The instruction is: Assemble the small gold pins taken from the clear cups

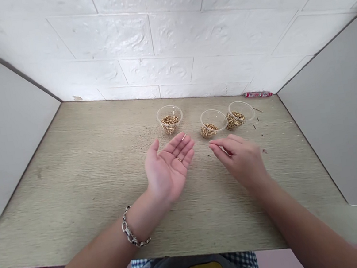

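My left hand [170,166] is turned palm up with its fingers stretched out. Two small gold-coloured metal pins [178,159] lie loose on those fingers, one near the fingertips. To its right, my right hand [237,154] has thumb and forefinger pinched together; whatever may be between them is too small to make out. Just beyond the right fingertips stands a clear plastic cup [213,122] partly filled with gold-coloured pins. Another clear cup [241,112] of similar pins is close beside it. A third cup [170,119], also holding pins, stands behind the left fingertips.
Several thin dark slivers [254,127] are scattered on the wood-grain tabletop [85,165] at the right. A red tube-shaped packet [257,94] lies by the white brick-patterned wall [123,34]. Grey panels [347,117] bound both sides.
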A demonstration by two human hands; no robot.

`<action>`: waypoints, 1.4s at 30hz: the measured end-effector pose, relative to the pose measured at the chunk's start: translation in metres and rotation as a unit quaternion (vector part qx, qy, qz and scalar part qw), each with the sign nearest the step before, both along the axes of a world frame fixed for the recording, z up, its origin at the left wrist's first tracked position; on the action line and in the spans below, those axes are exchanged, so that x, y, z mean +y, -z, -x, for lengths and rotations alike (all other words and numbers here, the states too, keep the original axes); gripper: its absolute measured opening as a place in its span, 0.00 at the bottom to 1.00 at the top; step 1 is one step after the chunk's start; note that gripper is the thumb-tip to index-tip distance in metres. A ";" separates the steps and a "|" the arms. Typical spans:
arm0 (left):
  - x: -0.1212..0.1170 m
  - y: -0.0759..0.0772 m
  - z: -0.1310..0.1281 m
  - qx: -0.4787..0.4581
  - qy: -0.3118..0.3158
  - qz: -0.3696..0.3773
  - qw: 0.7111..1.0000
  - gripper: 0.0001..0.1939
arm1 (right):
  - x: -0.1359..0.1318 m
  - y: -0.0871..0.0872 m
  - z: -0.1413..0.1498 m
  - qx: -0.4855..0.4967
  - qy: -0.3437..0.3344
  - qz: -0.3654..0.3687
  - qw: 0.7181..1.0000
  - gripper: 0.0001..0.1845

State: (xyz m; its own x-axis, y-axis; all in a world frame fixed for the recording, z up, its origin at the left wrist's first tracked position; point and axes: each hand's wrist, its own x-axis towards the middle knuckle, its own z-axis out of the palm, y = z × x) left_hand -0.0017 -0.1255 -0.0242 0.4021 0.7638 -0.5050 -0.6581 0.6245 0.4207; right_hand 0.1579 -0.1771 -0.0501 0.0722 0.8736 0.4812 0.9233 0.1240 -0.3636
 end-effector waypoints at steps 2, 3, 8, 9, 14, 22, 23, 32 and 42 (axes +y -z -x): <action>0.003 0.001 0.001 0.017 -0.019 -0.001 1.000 0.23 | 0.007 0.012 -0.006 -0.079 0.033 0.053 0.995 0.12; 0.004 0.001 0.002 0.020 -0.021 -0.002 1.000 0.22 | 0.009 0.017 -0.007 -0.108 0.045 0.069 0.991 0.12; 0.004 0.003 0.002 0.022 -0.011 0.003 1.000 0.20 | 0.012 0.027 -0.006 -0.100 0.039 0.122 0.987 0.11; 0.004 0.003 0.002 0.022 -0.010 0.004 1.000 0.19 | 0.011 0.027 -0.006 -0.090 0.041 0.129 0.987 0.11; 0.005 0.003 0.002 0.023 -0.006 0.008 1.000 0.19 | 0.011 0.025 -0.008 -0.063 0.046 0.146 0.986 0.12; 0.005 0.002 0.001 0.035 0.006 0.007 0.999 0.18 | 0.013 0.018 -0.019 0.001 0.045 0.198 0.979 0.16; 0.005 0.003 0.001 0.040 0.010 0.003 0.999 0.17 | 0.013 0.016 -0.021 0.005 0.039 0.201 0.979 0.17; 0.003 0.012 -0.002 0.077 0.073 -0.041 0.993 0.07 | 0.010 0.001 -0.033 0.153 0.021 0.123 0.980 0.16; -0.007 0.011 -0.002 0.008 0.148 -0.005 0.989 0.05 | -0.008 -0.001 0.002 0.090 -0.063 -0.102 0.989 0.27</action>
